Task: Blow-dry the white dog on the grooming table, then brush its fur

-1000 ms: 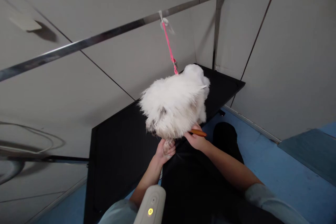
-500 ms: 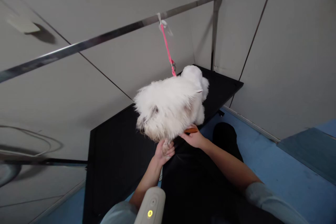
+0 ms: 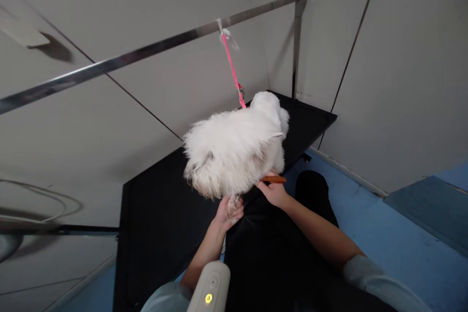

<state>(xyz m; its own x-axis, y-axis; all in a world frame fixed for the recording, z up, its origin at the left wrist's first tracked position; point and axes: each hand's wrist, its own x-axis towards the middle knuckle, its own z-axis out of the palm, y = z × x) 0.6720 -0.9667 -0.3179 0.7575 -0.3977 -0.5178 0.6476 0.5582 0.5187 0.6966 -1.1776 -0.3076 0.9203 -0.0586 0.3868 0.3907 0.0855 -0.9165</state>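
A fluffy white dog is on the black table, its long coat ruffled on the near side and smoother at the far rounded end. My left hand is closed around a hairy, brownish-stained part of the dog, which looks like a paw, at the table's near edge. In my right hand, against the dog's lower side, is a tool with an orange-brown handle. The tool's working end is hidden by fur and fingers. A pink leash runs from the dog up to a metal bar.
The metal bar spans above the table, held by an upright post at the far end. A beige device with a yellow light points upward between my arms. Grey walls stand behind; a cable hangs at left. The floor is blue.
The dog's near end has shifted slightly left and turned. My right hand has moved a little right, and more of the orange-brown handle shows. My left hand keeps its hold.
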